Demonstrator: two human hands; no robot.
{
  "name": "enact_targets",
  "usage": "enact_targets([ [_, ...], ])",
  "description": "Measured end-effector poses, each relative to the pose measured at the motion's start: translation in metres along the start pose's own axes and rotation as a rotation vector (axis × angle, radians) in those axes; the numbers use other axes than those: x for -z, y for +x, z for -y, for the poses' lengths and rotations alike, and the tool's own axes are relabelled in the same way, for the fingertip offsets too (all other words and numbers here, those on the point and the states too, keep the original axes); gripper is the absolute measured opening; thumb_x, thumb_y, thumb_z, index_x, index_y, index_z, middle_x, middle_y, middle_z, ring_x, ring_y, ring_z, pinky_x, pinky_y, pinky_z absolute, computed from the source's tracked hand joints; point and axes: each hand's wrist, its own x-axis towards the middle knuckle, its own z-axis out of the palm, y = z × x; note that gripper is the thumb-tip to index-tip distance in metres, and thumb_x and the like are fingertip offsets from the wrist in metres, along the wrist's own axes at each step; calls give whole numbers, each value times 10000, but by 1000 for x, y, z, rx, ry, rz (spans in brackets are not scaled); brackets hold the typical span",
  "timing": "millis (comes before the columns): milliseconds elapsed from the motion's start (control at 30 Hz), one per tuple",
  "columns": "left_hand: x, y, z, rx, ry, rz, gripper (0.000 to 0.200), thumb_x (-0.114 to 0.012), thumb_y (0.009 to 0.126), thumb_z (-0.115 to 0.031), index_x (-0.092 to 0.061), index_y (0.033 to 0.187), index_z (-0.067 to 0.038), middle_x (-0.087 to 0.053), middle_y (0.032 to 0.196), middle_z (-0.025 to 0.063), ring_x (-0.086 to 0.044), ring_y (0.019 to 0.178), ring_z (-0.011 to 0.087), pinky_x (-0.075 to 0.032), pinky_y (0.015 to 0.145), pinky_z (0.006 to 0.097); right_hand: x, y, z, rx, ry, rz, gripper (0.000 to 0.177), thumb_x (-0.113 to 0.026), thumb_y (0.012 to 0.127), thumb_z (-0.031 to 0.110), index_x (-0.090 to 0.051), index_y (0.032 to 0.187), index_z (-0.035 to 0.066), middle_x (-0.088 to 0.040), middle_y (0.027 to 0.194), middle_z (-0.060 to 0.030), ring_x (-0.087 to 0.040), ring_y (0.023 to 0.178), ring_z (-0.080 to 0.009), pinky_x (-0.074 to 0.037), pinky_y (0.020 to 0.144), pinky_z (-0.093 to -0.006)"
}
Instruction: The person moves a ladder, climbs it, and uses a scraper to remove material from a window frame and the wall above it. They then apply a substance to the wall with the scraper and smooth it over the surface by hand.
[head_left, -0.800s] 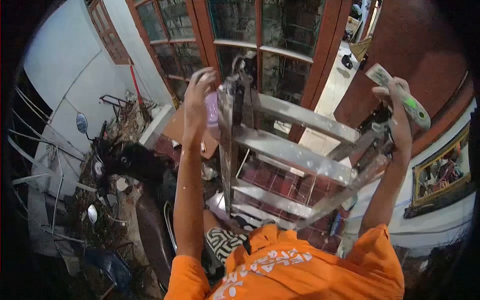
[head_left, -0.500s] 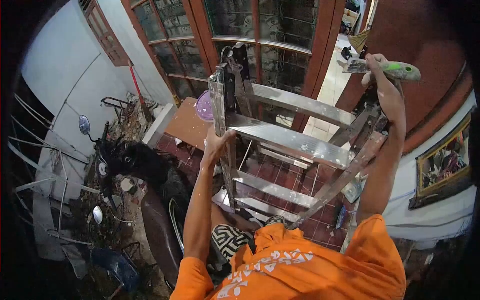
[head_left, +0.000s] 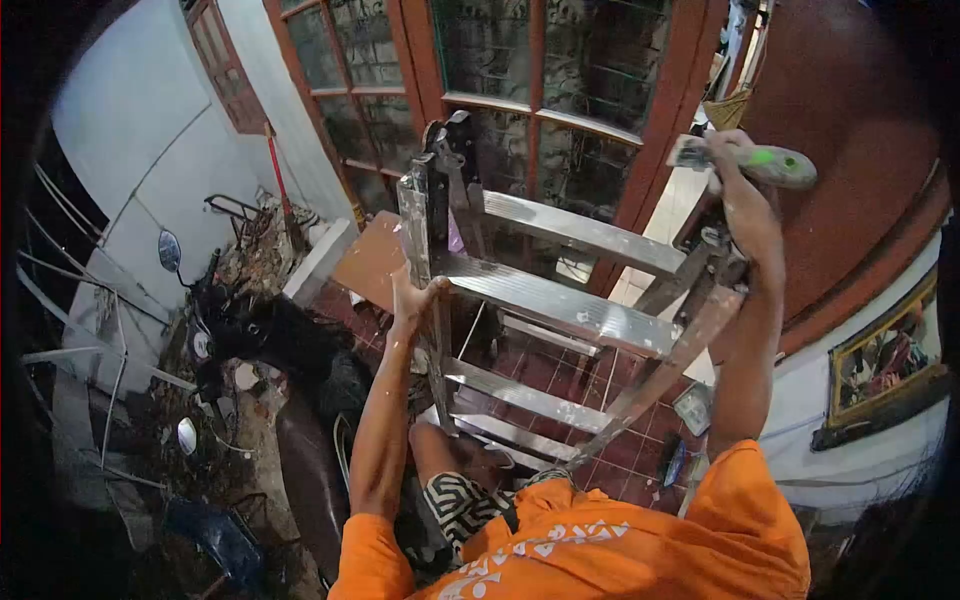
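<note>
An aluminium stepladder [head_left: 560,300], spattered with paint, stands right in front of me. My left hand [head_left: 415,300] is closed around its left side rail, just below the upper steps. Up at the right, above the ladder's top joint, my right hand [head_left: 732,160] grips a putty knife [head_left: 785,166]. Its pale handle has a green patch and a hanging hole at the end, and the short, smeared blade points left. The right forearm passes close by the ladder's right rail. Below the left arm, my bent knee and patterned shorts [head_left: 460,505] show beside the ladder.
To the left a motorbike [head_left: 310,400] is parked beside rubble and a red-handled tool [head_left: 275,165]. A brown board [head_left: 372,262] lies behind the ladder. Brown-framed glass doors [head_left: 540,70] rise ahead; a framed mirror [head_left: 885,375] is at right. Red tiles [head_left: 640,450] cover the floor.
The ladder and both hands sit further left in view, and the right hand with the putty knife is slightly lower. The purple round thing behind the ladder is now mostly hidden.
</note>
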Motion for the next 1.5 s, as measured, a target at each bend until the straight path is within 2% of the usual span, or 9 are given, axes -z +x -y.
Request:
enact_targets([
  [300,8,12,48,-75,121,2,794,-775,672,-678,-627,975,41,-664,816,42,-625,751,159,-515,700,326,-10,-17,26,-17,44,117,278,-634,943,390,-601,962,115,-493,699,62,-447,665,-23,-357,591,-221],
  [367,3,8,10,19,49,41,790,-766,681,-676,-622,985,39,-656,833,39,-610,757,179,-510,721,353,-22,-28,36,-223,107,-110,179,-643,945,283,-591,951,112,-492,733,66,-463,678,-18,-362,577,-218],
  [567,25,-10,21,487,-243,313,655,-700,801,-558,-568,1153,-22,-631,986,25,-576,831,137,-489,711,315,-3,-6,24,121,-319,255,106,-652,908,144,-589,873,68,-529,782,-42,-537,725,-96,-456,655,-277],
  [633,26,-12,-1,688,-333,212,584,-610,884,-463,-514,1265,-32,-605,1091,51,-570,961,150,-478,801,300,-11,-4,51,-177,-306,214,95,-657,886,124,-600,847,57,-573,830,-75,-576,764,-186,-475,693,-343],
  [733,18,58,-71,296,-219,173,517,-547,926,-382,-519,1288,-14,-602,1121,98,-562,1062,192,-452,909,322,7,-4,25,243,-423,358,92,-679,857,123,-616,849,55,-618,885,-85,-596,816,-260,-476,736,-405],
  [833,17,134,-160,254,-322,154,512,-556,933,-365,-525,1278,12,-601,1139,136,-562,1114,230,-419,980,347,6,-3,16,463,-401,331,217,-753,792,216,-613,846,59,-608,853,-83,-591,756,-288,-471,672,-407],
  [967,-20,202,-263,424,-49,418,443,-597,915,-263,-541,1261,7,-574,1231,176,-535,1177,290,-365,1048,371,7,-7,27,223,-450,321,183,-723,831,183,-660,926,40,-672,927,-116,-612,869,-292,-457,834,-426],
  [1133,-62,175,-226,-2,778,496,352,-641,841,-139,-595,1163,-4,-547,1231,267,-524,1147,434,-446,965,503,12,-3,35,396,-439,390,212,-736,819,223,-623,875,54,-605,817,-90,-601,773,-272,-432,788,-407],
  [1500,-67,164,-224,39,840,359,282,-591,788,-16,-637,1063,-58,-614,1152,194,-618,992,412,-511,843,490,20,3,45,406,-368,373,300,-777,769,293,-675,923,57,-604,885,-115,-567,820,-329,-420,766,-452],
])
